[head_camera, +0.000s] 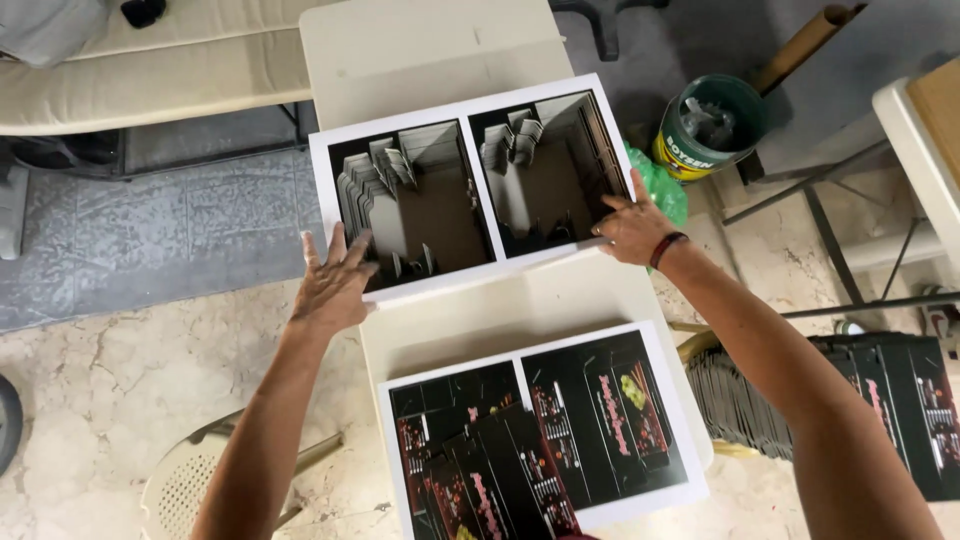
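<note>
Steadying a white-bordered printed sheet (470, 105) on the cream desk (420, 45), the far one of two, with cut black cardboard pieces (375, 180) stacked on its dark panels. Risking, by the look of it, a spill of those loose stacks if either side were lifting unevenly or sliding too fast toward the desk's edge. Pressing down at the near-left corner with the left hand (330, 285), fingers spread wide, gripping nothing. Resting at the right edge with the right hand (632, 230), fingers flat, wrist banded, forearm stretching in from lower right. Lying nearer: a second printed sheet (545, 430).
</note>
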